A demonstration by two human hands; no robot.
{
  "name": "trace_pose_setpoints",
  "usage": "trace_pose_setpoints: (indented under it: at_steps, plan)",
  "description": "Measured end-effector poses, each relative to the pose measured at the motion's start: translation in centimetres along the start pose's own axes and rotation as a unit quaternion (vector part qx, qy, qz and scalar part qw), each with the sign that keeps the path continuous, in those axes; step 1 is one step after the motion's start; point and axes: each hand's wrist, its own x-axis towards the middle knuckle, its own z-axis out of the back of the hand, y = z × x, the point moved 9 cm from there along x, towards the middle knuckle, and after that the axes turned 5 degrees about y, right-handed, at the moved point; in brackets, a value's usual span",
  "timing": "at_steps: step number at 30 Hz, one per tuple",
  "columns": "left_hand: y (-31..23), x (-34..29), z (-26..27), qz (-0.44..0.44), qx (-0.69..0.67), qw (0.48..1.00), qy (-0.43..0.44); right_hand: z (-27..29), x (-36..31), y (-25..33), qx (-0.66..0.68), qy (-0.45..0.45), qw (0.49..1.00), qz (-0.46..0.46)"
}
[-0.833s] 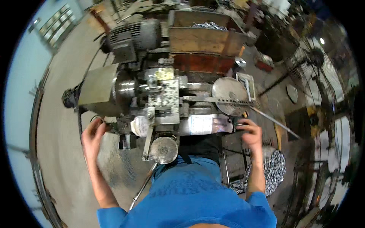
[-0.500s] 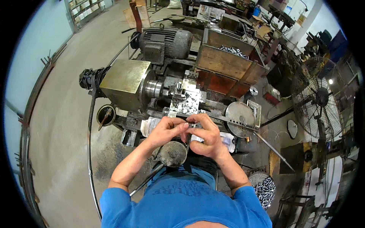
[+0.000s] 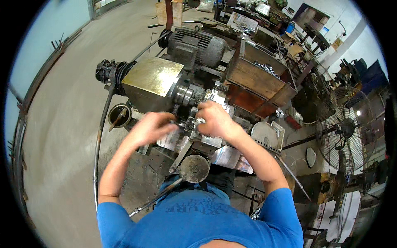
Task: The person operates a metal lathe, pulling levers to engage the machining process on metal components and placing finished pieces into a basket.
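A lathe-like machine with a spindle chuck is in front of me. My right hand is over its tool slide, fingers curled round a small shiny metal part. My left hand hovers left of the slide, below the chuck, its fingers smeared by motion; whether they hold anything I cannot make out. Between and below the hands, a flat metal lever slants down toward a round disc near my waist. Sheets of printed paper lie under my right forearm.
Behind the slide stands a wooden box with metal parts inside. A motor sits behind the brass-topped headstock. At left is a pot with a brush; at right, a round plate and a large fan.
My hands were together near my waist; now they are apart and farther forward, the right over the slide, the left below the chuck. The view has shifted, and the slanting lever now shows.
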Motion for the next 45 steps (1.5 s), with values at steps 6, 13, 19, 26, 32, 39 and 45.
trace_pose_setpoints:
  at_steps: [6, 13, 19, 26, 32, 39, 45]
  plan:
    - [9.8, -12.0, 11.9, 0.210, 0.036, 0.945, -0.246, -5.0, 5.6, -5.8, -0.114, 0.095, 0.982, -0.117]
    - [15.4, -23.8, 10.2, 0.370, 0.174, 0.886, -0.218, -5.9, 5.7, -6.4, -0.047, 0.040, 0.994, -0.096]
    - [17.8, -24.8, 7.5, 0.395, 0.294, 0.836, -0.242, -5.4, 6.2, -7.8, 0.098, 0.040, 0.970, -0.220]
    - [25.8, -26.8, 20.2, 0.366, 0.571, 0.711, -0.184, -3.8, 7.4, -6.7, 0.060, -0.034, 0.973, -0.219]
    - [24.6, -26.1, 19.4, 0.242, 0.487, 0.760, -0.356, -1.4, 5.9, -4.5, 0.025, -0.059, 0.981, -0.181]
    - [31.5, -13.2, -4.3, 0.359, 0.141, 0.913, -0.132, 5.2, -7.2, -5.8, 0.114, -0.211, 0.960, -0.144]
    - [34.7, -8.5, -8.9, 0.187, 0.478, 0.846, 0.146, 5.1, -26.1, -13.6, -0.001, -0.182, 0.910, -0.373]
